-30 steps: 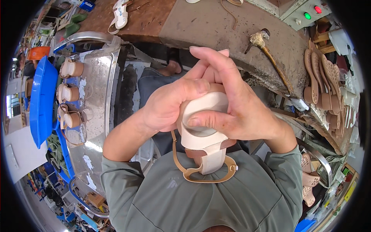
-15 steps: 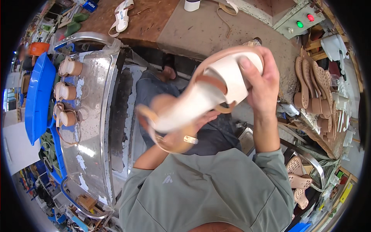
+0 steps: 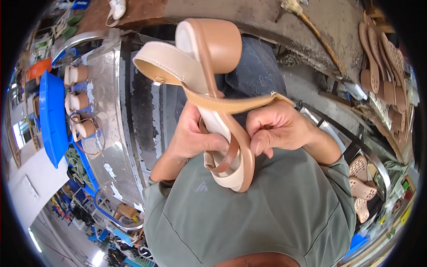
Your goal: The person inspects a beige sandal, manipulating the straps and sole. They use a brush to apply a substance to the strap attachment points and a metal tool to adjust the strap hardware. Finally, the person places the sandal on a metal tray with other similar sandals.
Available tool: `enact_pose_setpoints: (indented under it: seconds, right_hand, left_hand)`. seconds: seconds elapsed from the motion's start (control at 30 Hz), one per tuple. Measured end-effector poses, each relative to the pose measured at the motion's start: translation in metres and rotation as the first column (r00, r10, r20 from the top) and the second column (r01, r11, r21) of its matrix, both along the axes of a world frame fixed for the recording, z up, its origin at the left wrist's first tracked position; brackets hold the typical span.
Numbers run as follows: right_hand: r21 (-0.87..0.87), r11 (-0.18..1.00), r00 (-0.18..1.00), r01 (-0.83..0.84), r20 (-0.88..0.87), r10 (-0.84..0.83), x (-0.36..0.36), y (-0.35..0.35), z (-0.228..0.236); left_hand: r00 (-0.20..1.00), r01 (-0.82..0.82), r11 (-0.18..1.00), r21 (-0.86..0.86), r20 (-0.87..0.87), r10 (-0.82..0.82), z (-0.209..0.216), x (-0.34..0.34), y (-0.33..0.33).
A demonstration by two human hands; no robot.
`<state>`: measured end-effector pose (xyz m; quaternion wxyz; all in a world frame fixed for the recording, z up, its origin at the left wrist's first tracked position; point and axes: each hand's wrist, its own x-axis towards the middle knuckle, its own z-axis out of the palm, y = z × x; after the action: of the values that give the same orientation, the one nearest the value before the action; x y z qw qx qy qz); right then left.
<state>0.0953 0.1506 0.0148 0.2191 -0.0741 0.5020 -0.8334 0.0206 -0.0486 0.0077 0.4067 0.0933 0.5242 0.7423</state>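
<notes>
A cream and tan sandal (image 3: 218,116) with a thick block heel (image 3: 224,46) is tilted before my chest, heel up and away, toe toward me. My left hand (image 3: 195,133) is wrapped round its middle, thumb on the inner side by the brown strap (image 3: 229,158). Its ankle strap (image 3: 167,62) loops out to the left and carries a small metal buckle (image 3: 158,82). A loose strap end (image 3: 280,98) crosses over my right hand (image 3: 284,127). That hand is closed beside the sole's edge, thumb against curled fingers; whatever lies between them is hidden.
On the metal stand to my left are several block-heeled sandals (image 3: 79,101), beside a blue tray (image 3: 52,118). Tan soles (image 3: 389,58) hang at the right by the workbench (image 3: 331,26); more soles (image 3: 362,189) lie lower right. A white sandal (image 3: 117,9) rests far left.
The sandal has turned so its toe points at me and its heel away. My right hand has left the toe; my left hand now grips the middle. The view has shifted.
</notes>
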Motion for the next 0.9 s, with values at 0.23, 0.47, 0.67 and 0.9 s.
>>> enact_pose_setpoints:
  seconds: [0.23,0.47,0.67,0.9]
  right_hand:
    - [0.114,0.967,0.934,-0.226,0.306,0.182,-0.006,0.025,0.015]
    - [0.189,0.919,0.891,-0.346,0.373,0.259,-0.012,0.038,0.036]
    - [0.201,0.922,0.897,-0.332,0.371,0.242,-0.017,0.045,0.046]
    - [0.133,0.922,0.869,-0.365,0.404,0.286,-0.014,0.048,0.026]
  left_hand:
    - [0.971,0.237,0.966,-0.102,0.062,-0.231,0.028,-0.012,0.015]
    - [0.946,0.306,0.947,-0.099,-0.078,-0.314,0.034,-0.006,0.022]
    - [0.929,0.334,0.942,-0.039,-0.153,-0.336,0.036,-0.009,0.030]
    - [0.886,0.439,0.897,-0.044,-0.146,-0.441,0.039,-0.016,0.037]
